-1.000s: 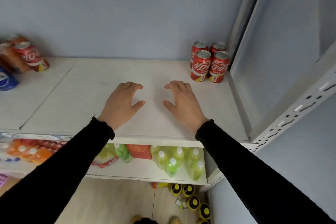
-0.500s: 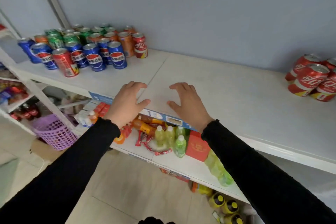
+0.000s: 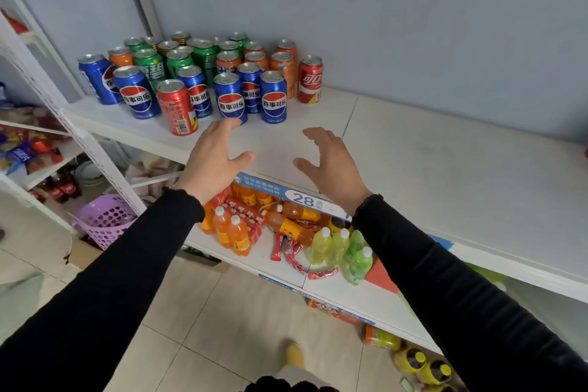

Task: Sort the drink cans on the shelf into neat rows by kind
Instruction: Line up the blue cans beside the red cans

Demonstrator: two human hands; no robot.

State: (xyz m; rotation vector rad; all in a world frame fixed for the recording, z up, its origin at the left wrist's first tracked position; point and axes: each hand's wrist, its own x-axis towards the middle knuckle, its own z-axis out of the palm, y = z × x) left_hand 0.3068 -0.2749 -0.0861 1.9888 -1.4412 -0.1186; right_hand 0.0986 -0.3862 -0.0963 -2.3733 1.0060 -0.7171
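Both bare hands, left hand (image 3: 212, 162) and right hand (image 3: 331, 162), hover spread and empty over the white shelf (image 3: 445, 169) front edge; next likely grasping the stray red aluminium cola can (image 3: 177, 107) among blue cans (image 3: 273, 97).

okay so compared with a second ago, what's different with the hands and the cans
The view swung left from the sorted red cans to the mixed cluster of cans. Both bare hands, the left hand and right hand, lifted off the white shelf board and reach toward the blue cola cans. Still open, holding nothing.

Blue cans (image 3: 273, 97) read 百事可乐; the shelf-edge label (image 3: 307, 199) shows 28
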